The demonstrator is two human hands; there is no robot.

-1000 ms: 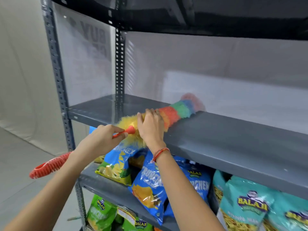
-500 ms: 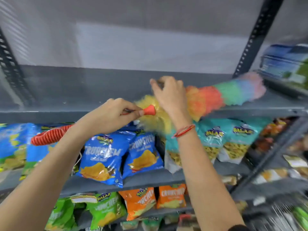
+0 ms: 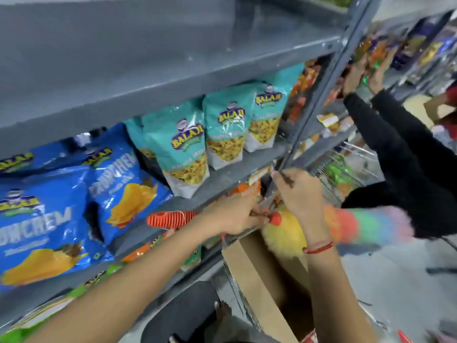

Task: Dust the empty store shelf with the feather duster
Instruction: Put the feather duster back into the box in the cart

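Bare grey metal shelf (image 3: 153,53) above. Below it, beside the cardboard box (image 3: 257,276), rainbow-feathered duster with red ribbed handle (image 3: 351,225). Left hand (image 3: 235,215) pinching handle; right hand (image 3: 300,196) resting on feathers, fingers together.

The empty grey shelf (image 3: 153,45) lies open along its whole board — nothing stands on it, and a hand could sweep it from the left edge to the slotted upright post (image 3: 329,78) that bounds it on the right. Below, teal snack bags (image 3: 212,129) and blue chip bags (image 3: 81,196) pack the next tier to its front lip, leaving little room between them. Both hands and the feather duster (image 3: 346,226) sit low, in front of the lower tiers and just beside the post, over an open cardboard box (image 3: 262,288). To the right another person's black-sleeved arms (image 3: 400,149) reach up to the neighbouring rack — they seem to crowd that side, though blur hides the gap.
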